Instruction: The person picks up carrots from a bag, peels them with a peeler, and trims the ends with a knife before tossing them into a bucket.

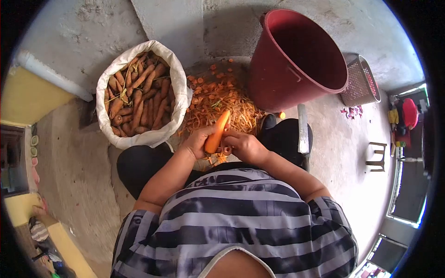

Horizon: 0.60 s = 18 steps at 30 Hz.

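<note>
A bright orange peeled carrot (215, 139) is in my left hand (199, 141), whose fingers wrap round its lower part. The carrot's thin end points up and slightly right. My right hand (245, 146) is closed close beside the carrot, its fingers curled; whatever it grips is hidden by the fingers. Beyond both hands, a heap of carrot peelings (232, 104) with cut round pieces lies on the floor. To the left stands a white sack (178, 83) with a rolled rim, full of unpeeled carrots (143, 99).
A large dark red bin (278, 69) leans at the upper right, with a grey perforated basket (357, 83) behind it. A long flat blade (302, 129) lies by my right knee. A wall (222, 28) closes off the far side. A chair (376, 157) stands further right.
</note>
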{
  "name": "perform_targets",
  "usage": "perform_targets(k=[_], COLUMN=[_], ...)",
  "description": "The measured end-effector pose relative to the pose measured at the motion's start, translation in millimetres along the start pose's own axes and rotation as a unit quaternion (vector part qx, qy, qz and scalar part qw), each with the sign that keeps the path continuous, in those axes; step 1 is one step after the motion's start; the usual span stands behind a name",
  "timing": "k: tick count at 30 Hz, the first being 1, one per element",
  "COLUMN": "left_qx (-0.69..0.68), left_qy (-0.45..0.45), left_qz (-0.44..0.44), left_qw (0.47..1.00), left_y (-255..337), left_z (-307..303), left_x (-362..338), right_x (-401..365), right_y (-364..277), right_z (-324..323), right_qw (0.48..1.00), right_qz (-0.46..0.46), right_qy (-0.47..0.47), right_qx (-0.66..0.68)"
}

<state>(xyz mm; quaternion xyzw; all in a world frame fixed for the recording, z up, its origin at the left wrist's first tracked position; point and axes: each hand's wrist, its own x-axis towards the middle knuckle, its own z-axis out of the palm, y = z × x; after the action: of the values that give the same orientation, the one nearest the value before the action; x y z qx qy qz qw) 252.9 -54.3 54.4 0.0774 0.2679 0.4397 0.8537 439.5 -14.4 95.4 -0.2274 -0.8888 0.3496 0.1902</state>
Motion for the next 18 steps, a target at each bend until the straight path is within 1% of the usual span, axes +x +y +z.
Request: perform_targets(k=[1,2,4,5,6,8,10,11,14,17,18], left_qx=[0.009,0.022,0.045,0.076,0.106,0.147,0.170,0.193,0.256,0.284,0.293], left_qy=[0.047,0.041,0.029,0.035,0.042,0.052,0.059,0.048,0.028,0.036,0.040], left_qz=[0.006,0.008,0.014,0.023,0.032,0.051,0.073,0.075,0.092,0.116,0.119], left_qw=[0.999,0.999,0.998,0.996,0.993,0.986,0.981,0.977,0.962,0.951,0.948], left_y=[-2.3,-1.8,1.2,2.5,4.0,6.4,10.2,11.2,12.9,10.2,10.2], left_z=[-2.8,-5.8,-7.7,-6.1,-2.8,6.4,17.6,18.4,15.5,15.1,14.8], left_x=[2.1,2.0,0.1,-0.1,-1.5,-6.2,-9.8,-8.5,-6.7,-7.0,-8.4], right_x=[-4.0,-9.7,-31.0,-39.3,-46.1,-80.7,-100.9,-109.5,-133.3,-134.8,-132.7], right_y=[-13.0,-19.7,-14.1,-16.5,-21.2,-0.6,-1.7,-2.2,19.5,21.7,21.9], right_z=[-13.3,-24.2,-49.2,-65.2,-81.8,-97.6,-112.8,-118.8,-120.6,-121.3,-121.5], right_qw=[0.999,0.997,0.963,0.929,0.876,0.795,0.776,0.765,0.793,0.799,0.819], right_qz=[0.012,0.025,0.129,0.262,0.391,0.494,0.550,0.576,0.562,0.544,0.547], right_qy=[0.021,0.043,0.113,0.108,0.101,0.145,0.079,0.046,0.021,0.030,0.055], right_qx=[-0.027,-0.055,-0.208,-0.239,-0.264,-0.321,-0.297,-0.284,-0.235,-0.255,-0.164])
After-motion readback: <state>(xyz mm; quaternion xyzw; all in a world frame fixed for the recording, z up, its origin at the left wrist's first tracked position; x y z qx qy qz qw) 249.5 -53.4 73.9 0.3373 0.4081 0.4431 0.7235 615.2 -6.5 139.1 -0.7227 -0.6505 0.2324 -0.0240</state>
